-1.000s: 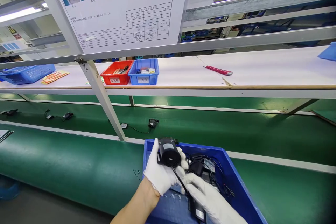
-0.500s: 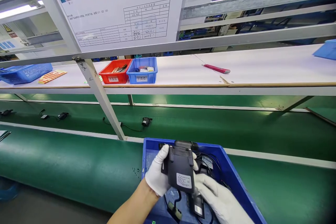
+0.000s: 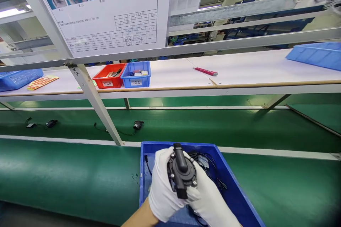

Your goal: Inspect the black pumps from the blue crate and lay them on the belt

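Both my hands wear white gloves and hold a black water pump (image 3: 183, 170) above a blue bin. Its round, screwed cover and pipe stubs face up at me. My left hand (image 3: 162, 184) wraps around the pump's left side. From the right, my right hand (image 3: 204, 191) closes on it, its fingers partly hidden by the pump. Below, the blue bin (image 3: 231, 170) contains black cables (image 3: 210, 161) and a labelled black part (image 3: 204, 162), partly covered by my hands. A thin cable with a plug (image 3: 147, 163) lies at the bin's left side.
A green conveyor belt (image 3: 80, 170) runs beneath the bin; small black units with cables (image 3: 137, 125) lie on the belt behind. The white shelf (image 3: 170, 78) bears a red box (image 3: 109, 78), a blue box (image 3: 136, 76) and a red cutter (image 3: 205, 71). A slanted post (image 3: 96, 104) stands left.
The pump has been turned: its flat, labelled side faced me before, and its round cover does now. My hands have closed around it. The view has shifted slightly right.
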The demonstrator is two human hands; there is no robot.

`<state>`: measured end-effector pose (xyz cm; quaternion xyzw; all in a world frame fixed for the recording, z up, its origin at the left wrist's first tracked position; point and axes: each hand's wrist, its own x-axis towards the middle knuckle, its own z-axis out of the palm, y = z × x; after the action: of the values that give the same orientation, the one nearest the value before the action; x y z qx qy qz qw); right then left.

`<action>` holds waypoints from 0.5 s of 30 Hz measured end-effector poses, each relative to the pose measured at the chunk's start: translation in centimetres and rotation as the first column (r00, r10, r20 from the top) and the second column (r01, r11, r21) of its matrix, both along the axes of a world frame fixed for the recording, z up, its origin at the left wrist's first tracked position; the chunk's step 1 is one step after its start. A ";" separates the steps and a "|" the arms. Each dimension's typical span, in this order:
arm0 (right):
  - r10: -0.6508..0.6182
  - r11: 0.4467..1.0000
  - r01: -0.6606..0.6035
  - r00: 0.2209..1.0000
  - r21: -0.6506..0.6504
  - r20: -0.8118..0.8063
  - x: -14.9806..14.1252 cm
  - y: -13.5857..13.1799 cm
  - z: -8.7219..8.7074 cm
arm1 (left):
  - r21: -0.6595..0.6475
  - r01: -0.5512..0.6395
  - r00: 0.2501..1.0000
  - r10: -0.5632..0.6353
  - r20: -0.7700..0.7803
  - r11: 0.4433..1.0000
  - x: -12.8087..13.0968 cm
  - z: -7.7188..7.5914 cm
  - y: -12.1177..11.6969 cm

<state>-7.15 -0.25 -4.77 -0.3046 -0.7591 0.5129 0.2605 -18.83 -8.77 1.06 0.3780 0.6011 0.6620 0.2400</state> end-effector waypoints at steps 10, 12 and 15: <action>0.127 0.966 -0.118 0.991 0.232 -0.027 0.0 0.8 3.6 | -0.033 0.191 0.961 -0.194 -0.197 0.981 -3.0 -0.9 -3.5; 0.144 0.953 -0.136 0.989 0.272 -0.012 0.1 1.2 3.6 | -0.045 0.213 0.947 -0.218 -0.237 0.976 -4.2 -1.2 -4.1; 0.127 0.955 -0.125 0.992 0.270 0.012 0.2 1.5 3.2 | -0.021 0.168 0.962 -0.169 -0.217 0.986 -5.3 -1.9 -4.7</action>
<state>-6.92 1.27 -1.54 -0.2158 -0.8393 0.4208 0.2683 -24.16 -13.47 -0.81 0.4976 0.5901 0.5932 0.2286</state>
